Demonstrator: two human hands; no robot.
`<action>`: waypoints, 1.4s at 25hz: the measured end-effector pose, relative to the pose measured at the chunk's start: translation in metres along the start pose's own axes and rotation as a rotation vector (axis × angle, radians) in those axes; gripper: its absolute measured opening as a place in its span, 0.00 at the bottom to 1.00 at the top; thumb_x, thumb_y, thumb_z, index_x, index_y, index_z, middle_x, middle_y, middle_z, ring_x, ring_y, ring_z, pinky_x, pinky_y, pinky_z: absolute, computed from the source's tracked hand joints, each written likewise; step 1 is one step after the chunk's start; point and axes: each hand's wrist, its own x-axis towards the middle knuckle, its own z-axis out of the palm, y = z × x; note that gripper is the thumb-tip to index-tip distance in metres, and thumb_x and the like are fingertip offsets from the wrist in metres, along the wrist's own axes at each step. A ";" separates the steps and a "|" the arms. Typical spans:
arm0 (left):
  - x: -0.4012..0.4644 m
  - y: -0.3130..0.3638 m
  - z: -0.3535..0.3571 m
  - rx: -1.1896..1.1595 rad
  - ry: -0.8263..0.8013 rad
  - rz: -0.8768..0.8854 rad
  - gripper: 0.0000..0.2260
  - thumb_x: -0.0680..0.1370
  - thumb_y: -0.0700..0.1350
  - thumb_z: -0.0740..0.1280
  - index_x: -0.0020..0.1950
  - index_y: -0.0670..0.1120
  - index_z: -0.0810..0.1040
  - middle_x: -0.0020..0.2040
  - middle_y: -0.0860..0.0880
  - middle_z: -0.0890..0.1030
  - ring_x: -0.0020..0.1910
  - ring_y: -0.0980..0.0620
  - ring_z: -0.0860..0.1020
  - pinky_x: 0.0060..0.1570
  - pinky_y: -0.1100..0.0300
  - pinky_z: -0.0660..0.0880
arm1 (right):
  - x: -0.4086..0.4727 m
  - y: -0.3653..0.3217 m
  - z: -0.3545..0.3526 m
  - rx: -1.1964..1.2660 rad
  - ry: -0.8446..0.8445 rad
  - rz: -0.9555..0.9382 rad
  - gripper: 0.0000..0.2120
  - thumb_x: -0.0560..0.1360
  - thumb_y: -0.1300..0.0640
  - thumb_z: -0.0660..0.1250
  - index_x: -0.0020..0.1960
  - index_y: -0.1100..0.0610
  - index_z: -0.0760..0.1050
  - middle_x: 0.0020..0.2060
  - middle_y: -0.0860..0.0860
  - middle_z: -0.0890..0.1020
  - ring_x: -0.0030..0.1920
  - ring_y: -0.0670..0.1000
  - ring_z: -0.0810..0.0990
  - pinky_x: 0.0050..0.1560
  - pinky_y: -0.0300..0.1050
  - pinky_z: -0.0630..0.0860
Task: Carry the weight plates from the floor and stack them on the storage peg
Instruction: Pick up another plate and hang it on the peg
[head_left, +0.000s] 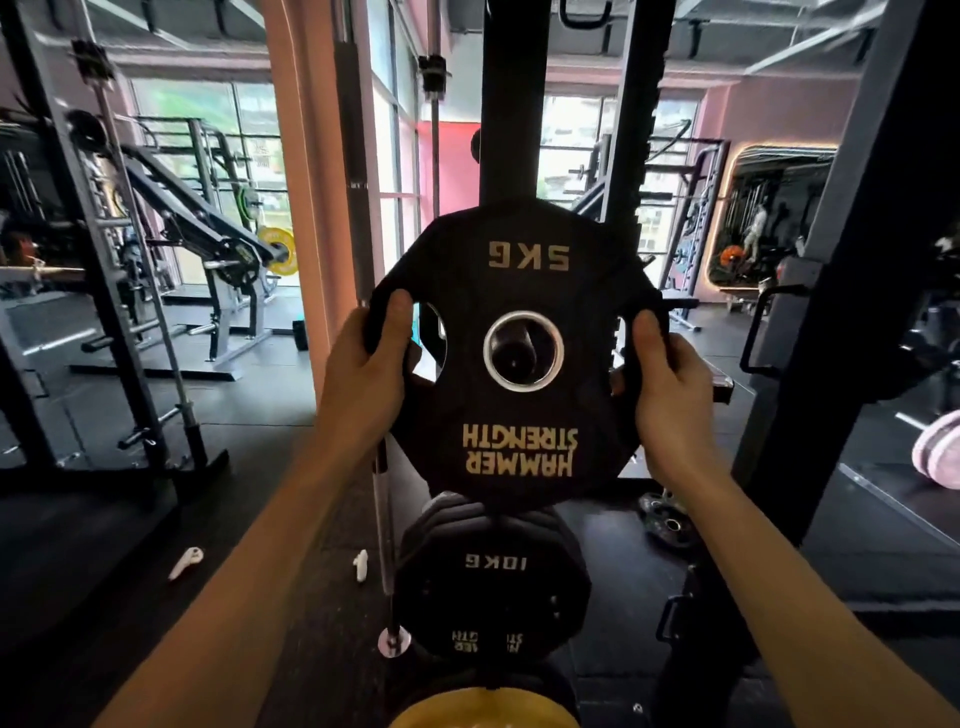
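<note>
Holding now: you have the 5 kg plate (524, 358) upright at the rack, upside down, its bore lined up on the peg (511, 349).
Hands: left hand (370, 364) and right hand (670, 375) grasp opposite rims.
Seating: plate may not be on yet.
Done: 10 kg plate (493, 571) hangs below.
Left: floor plate (667, 517).

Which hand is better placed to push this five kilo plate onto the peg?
Neither alone: left hand and right hand grip opposite edges of the black 5KG plate, its hole lined up with the black peg.
</note>
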 end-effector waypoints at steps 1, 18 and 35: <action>0.008 -0.007 0.004 -0.021 -0.006 -0.010 0.17 0.77 0.65 0.61 0.41 0.53 0.73 0.33 0.57 0.76 0.34 0.56 0.76 0.37 0.59 0.71 | 0.009 0.007 0.004 -0.001 0.005 0.006 0.20 0.79 0.42 0.62 0.47 0.61 0.73 0.31 0.54 0.74 0.32 0.53 0.72 0.32 0.44 0.70; 0.092 -0.082 0.049 -0.086 -0.026 0.081 0.09 0.82 0.55 0.57 0.48 0.53 0.74 0.36 0.53 0.81 0.34 0.55 0.81 0.32 0.64 0.75 | 0.096 0.069 0.031 -0.072 -0.061 0.043 0.32 0.82 0.43 0.46 0.47 0.69 0.76 0.25 0.51 0.81 0.27 0.42 0.80 0.27 0.30 0.73; 0.141 -0.115 0.069 0.091 -0.019 0.083 0.12 0.84 0.51 0.56 0.54 0.44 0.74 0.39 0.54 0.79 0.38 0.64 0.79 0.43 0.71 0.74 | 0.161 0.114 0.044 -0.212 -0.109 0.045 0.39 0.77 0.30 0.47 0.51 0.63 0.79 0.40 0.53 0.85 0.45 0.51 0.84 0.53 0.48 0.79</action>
